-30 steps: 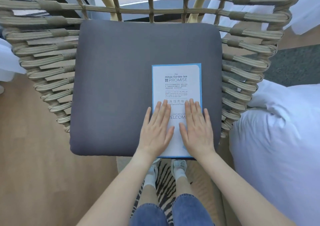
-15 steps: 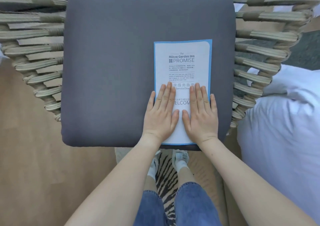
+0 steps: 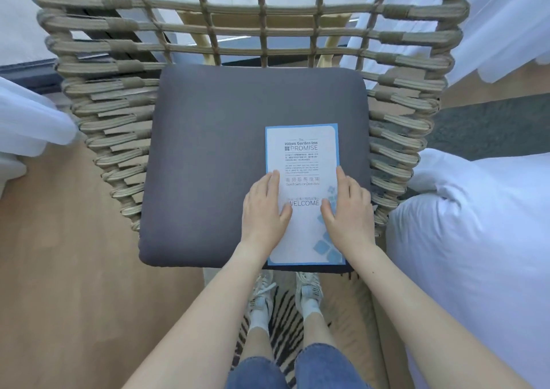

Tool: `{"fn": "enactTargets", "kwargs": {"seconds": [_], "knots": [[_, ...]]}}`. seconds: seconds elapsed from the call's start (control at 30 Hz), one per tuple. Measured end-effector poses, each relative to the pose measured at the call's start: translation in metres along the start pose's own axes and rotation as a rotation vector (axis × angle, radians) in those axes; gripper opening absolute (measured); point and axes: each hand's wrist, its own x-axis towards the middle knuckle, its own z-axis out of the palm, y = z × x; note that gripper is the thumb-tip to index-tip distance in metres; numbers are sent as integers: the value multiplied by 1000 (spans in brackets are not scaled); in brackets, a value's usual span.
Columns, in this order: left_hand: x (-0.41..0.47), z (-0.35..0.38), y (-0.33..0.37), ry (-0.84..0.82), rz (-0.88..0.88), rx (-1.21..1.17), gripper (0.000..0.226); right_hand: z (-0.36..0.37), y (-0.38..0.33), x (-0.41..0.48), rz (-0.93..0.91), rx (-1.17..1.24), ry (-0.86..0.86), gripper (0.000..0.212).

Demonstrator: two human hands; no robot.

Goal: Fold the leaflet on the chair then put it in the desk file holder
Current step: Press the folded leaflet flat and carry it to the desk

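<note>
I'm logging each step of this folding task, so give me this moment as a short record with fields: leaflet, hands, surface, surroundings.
leaflet: white leaflet with blue border, flat and face up, near the front right of the seat
left hand: left hand open, palm down over the leaflet's left edge
right hand: right hand open, palm down over its right edge
surface: grey cushion on a woven chair
surroundings: white bedding to the right; wooden floor
file holder: not in view
</note>
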Motion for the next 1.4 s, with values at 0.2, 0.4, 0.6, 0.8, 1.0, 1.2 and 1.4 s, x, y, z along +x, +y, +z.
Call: {"fn": "enactTargets", "kwargs": {"seconds": [0.2, 0.4, 0.6, 0.8, 1.0, 1.2, 1.4], "knots": [[4, 13, 12, 76, -338, -470, 77, 16, -7, 5, 158, 171, -23, 64], [13, 2, 5, 19, -421, -827, 70, 9, -3, 12, 295, 582, -16, 61], [6, -32, 5, -118, -441, -1075, 59, -27, -1, 3, 305, 866, -133, 58], [-26, -120, 55, -156, -344, -1094, 58, -122, -32, -37, 262, 994, -109, 53], [-64, -241, 130, -94, -182, -1093, 58, -262, -78, -87, 162, 1081, -14, 54], [-96, -352, 197, -21, -11, -1124, 58, -387, -118, -123, 21, 1174, 37, 54], [-124, -452, 249, 171, 168, -1105, 56, -476, -167, -150, -191, 1229, 109, 54]]}}
